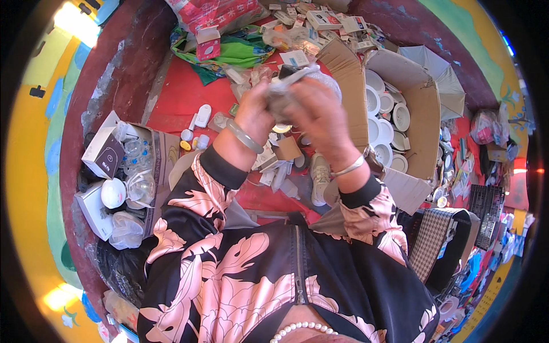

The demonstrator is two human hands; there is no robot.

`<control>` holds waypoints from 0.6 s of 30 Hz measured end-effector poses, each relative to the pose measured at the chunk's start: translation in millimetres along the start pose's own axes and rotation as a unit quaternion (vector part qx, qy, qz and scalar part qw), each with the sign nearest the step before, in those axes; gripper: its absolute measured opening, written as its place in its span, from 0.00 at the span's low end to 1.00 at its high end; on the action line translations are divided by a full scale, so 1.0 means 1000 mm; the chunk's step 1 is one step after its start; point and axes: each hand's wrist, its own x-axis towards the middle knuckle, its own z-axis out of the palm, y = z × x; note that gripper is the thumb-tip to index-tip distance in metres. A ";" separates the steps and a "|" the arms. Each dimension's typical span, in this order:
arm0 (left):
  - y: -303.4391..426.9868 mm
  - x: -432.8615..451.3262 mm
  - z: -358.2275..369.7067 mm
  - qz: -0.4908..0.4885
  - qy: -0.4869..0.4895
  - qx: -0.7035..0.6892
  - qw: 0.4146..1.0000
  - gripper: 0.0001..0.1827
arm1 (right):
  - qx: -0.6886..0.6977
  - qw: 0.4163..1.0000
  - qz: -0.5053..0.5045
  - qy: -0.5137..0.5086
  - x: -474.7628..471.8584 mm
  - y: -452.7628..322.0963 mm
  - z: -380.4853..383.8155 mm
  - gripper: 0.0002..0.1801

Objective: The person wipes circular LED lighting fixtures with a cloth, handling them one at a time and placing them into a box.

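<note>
Both hands are raised in front of me over the red ground sheet [180, 81]. My left hand [254, 105] grips a grey, soft-looking bundle [279, 97], which may be cloth. My right hand [321, 115], blurred, presses on the same bundle from the other side. Grey material also sticks out above and beyond the right fingers. Whether anything is wrapped inside the bundle cannot be seen. Below the hands lie small opened boxes [288, 148], partly hidden by the wrists. A light-coloured shoe [319, 178] shows beneath my right forearm.
To the right, an open cardboard carton [416, 141] holds several round white fixtures [381, 130]. A box of plastic-wrapped goods [163, 150] stands left. Small white devices [203, 115] lie on the sheet. Small cartons [324, 20] are heaped at the back, near a green patterned cloth [231, 53].
</note>
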 end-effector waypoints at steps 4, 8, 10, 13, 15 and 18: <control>0.003 -0.020 0.014 0.018 -0.058 0.017 0.998 0.18 | -0.160 0.978 -0.125 -0.045 -0.006 -0.001 0.010 0.23; 0.011 -0.022 0.012 0.038 -0.064 0.048 0.996 0.21 | -0.159 0.974 -0.156 -0.043 -0.004 -0.002 0.006 0.22; 0.012 -0.025 0.024 0.053 -0.028 0.060 0.996 0.22 | -0.165 0.972 -0.166 -0.028 -0.004 0.001 0.003 0.21; 0.015 -0.026 0.036 0.065 0.049 0.076 0.994 0.23 | -0.167 0.972 -0.164 0.005 -0.003 0.008 -0.001 0.20; 0.019 -0.022 0.036 0.078 0.070 0.078 0.991 0.23 | -0.164 0.974 -0.148 0.038 0.001 0.013 -0.007 0.20; 0.027 -0.020 0.041 0.083 0.119 0.027 0.989 0.20 | 0.373 0.895 0.129 0.206 -0.001 0.035 -0.029 0.09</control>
